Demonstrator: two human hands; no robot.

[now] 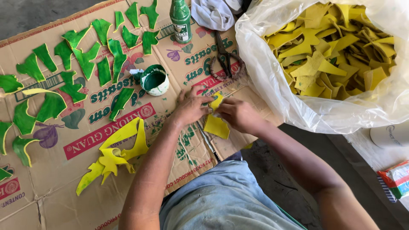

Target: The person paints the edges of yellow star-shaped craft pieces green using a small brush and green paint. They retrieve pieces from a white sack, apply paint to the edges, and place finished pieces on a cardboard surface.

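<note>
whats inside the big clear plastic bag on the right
The big clear plastic bag holds a heap of yellow cut-out pieces, piled loosely. Whatever lies beneath the top layer is covered.

On the flattened cardboard (85,179), the paint cup (154,79) sits at centre. Painted cutouts (85,59) spread toward 10 o'clock, the bottle (180,15) at 12, scissors (224,53) at 2, the plastic bag (298,98) of foam pieces (332,55) at 3.
</note>
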